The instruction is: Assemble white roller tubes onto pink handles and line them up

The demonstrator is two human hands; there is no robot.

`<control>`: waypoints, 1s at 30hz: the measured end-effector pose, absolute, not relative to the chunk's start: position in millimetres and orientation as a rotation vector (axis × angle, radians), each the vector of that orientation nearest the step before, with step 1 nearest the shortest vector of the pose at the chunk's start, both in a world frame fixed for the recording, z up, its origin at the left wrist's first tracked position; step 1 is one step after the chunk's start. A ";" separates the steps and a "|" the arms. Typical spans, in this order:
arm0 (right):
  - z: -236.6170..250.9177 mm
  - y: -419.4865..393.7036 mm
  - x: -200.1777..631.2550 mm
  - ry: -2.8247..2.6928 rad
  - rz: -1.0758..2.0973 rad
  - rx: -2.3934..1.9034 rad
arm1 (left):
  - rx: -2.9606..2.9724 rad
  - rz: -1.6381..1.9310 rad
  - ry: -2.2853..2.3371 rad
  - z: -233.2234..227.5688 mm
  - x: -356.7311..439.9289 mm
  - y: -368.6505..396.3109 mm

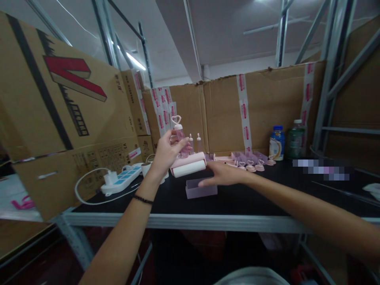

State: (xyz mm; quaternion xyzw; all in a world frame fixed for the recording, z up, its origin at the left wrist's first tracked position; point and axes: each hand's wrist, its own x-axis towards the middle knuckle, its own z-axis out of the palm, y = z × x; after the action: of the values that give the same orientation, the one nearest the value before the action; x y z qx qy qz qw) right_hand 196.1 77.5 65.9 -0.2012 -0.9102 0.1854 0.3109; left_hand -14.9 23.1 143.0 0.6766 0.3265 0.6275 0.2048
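Centrally, a shallow translucent lilac plastic tray [201,188] is sitting on the black tabletop [255,198], its contents not discernible. Left hand [166,152] is closing its fingers around a small clear bottle with a pink heart-shaped cap [179,134], raised above the tabletop. Right hand [221,174] is lying open, fingers extended, fingertips touching the tray's rim. Behind, a pink-and-white roller [189,166] is resting.

Pink everywhere: clear pink bottle [180,138] with a pale heart-loop cap, pink-and-white roller [189,165], pink heart caps [251,165] toward the back edge of the black bench [252,198]. Translucent lilac little box [201,188]. White power strip [121,180] with teal blue sockets. Brown cardboard [267,107] striped with white-and-pink tape, red and black print on the left carton [59,91].
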 end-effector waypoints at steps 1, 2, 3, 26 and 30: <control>72.5 81.0 205.5 -2.395 0.502 -0.519 | 1.884 1.733 0.906 141.0 -12.6 25.0; 78.8 85.5 215.7 -2.377 0.506 -0.537 | 1.881 1.719 0.906 138.7 -10.2 26.9; 83.9 90.9 226.1 -2.328 0.495 -0.573 | 1.877 1.708 0.906 136.3 -7.7 28.7; 60.1 136.4 260.2 -2.017 0.445 -0.775 | 1.882 1.501 0.926 102.9 8.9 50.5; 60.5 132.0 259.4 -2.012 0.441 -0.794 | 1.906 1.510 0.927 95.7 8.9 54.4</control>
State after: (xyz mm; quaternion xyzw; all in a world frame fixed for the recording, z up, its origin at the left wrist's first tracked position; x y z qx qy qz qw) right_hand 259.4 132.0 60.5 -0.3211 -0.8139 0.1784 0.4500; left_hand 8.9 54.4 95.7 0.7059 0.3434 0.5592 0.2667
